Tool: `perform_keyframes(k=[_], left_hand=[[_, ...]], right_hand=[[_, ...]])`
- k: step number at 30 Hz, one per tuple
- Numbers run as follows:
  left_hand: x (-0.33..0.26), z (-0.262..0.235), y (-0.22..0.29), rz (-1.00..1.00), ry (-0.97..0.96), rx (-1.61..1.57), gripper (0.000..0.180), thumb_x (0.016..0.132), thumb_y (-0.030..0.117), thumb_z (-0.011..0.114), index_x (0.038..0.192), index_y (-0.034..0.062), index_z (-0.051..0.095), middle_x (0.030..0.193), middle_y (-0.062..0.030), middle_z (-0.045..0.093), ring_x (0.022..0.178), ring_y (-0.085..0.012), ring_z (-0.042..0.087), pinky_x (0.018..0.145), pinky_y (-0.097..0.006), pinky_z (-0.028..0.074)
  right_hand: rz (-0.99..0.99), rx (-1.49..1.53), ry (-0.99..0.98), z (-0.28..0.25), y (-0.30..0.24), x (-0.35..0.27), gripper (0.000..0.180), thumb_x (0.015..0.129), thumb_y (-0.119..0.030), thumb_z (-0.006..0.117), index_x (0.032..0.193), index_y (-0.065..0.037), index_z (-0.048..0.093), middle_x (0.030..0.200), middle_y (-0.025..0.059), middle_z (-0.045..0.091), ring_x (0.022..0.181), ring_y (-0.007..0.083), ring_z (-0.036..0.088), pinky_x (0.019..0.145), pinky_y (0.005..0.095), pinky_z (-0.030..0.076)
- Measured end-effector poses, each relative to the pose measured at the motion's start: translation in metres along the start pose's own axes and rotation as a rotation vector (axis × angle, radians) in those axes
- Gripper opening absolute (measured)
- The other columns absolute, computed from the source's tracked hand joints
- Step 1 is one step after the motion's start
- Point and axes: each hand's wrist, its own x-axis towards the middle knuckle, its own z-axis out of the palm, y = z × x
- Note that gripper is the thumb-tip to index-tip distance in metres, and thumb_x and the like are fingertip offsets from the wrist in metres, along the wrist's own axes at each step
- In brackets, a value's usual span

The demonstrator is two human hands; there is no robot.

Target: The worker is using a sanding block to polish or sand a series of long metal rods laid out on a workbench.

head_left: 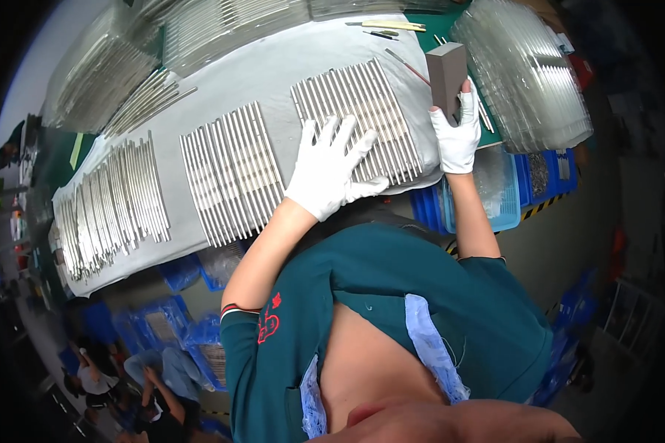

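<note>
My left hand (332,162), in a white glove, lies flat with fingers spread over the near left part of a row of thin metal rods (369,96). At the right, my gloved right hand (458,136) is closed around the lower end of a grey-brown rectangular block (447,74), thumb on one side and fingers on the other. The bare fingertips stick out of this glove. The block is held upright beside the rods. Left of my left hand lies a second row of metal rods (231,173), and farther left a looser group of rods (114,203).
A grey-white cloth (177,111) covers the table. Clear plastic trays (524,81) are stacked at the right, with more trays (103,74) at the far left. Slim tools (388,26) lie at the back. Blue bins (536,177) stand below the table edge. Other people (155,391) sit behind at the lower left.
</note>
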Motion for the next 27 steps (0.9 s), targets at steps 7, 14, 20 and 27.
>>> perform_keyframes(k=[7,14,20,27], left_hand=[[-0.018,-0.016,-0.013,-0.024,-0.124,0.085,0.078,0.081,0.063,0.059,0.138,0.0116,0.049,0.136,-0.0255,0.047,0.124,-0.0441,0.045,0.105,-0.057,0.030],[0.016,-0.017,0.006,0.067,-0.072,0.000,0.077,0.080,0.067,0.056,0.132,0.0110,0.054,0.129,-0.0221,0.052,0.120,-0.0390,0.049,0.105,-0.055,0.028],[0.061,0.030,0.023,0.248,-0.096,-0.085,0.079,0.082,0.072,0.049,0.136,0.0153,0.051,0.140,-0.0236,0.046,0.131,-0.0426,0.041,0.110,-0.057,0.025],[0.030,0.015,0.012,0.140,-0.141,-0.010,0.078,0.082,0.072,0.048,0.139,0.0190,0.049,0.143,-0.0209,0.045,0.131,-0.0429,0.042,0.110,-0.059,0.024]], right_hand=[[-0.025,0.004,0.031,0.001,0.008,-0.005,0.085,0.072,-0.028,0.083,0.146,-0.016,0.042,0.137,0.0218,0.050,0.101,0.0366,0.062,0.085,0.0415,0.051],[-0.059,-0.018,0.055,0.002,0.007,-0.004,0.087,0.071,-0.030,0.084,0.146,-0.015,0.042,0.137,0.0235,0.049,0.104,0.0396,0.060,0.087,0.0429,0.050],[-0.075,0.017,0.071,0.002,0.005,-0.003,0.084,0.073,-0.027,0.083,0.145,-0.014,0.042,0.133,0.0234,0.052,0.106,0.0394,0.060,0.087,0.0420,0.051],[-0.035,0.085,0.044,0.001,0.007,-0.003,0.082,0.074,-0.024,0.082,0.145,-0.012,0.042,0.135,0.0216,0.052,0.109,0.0381,0.060,0.089,0.0418,0.050]])
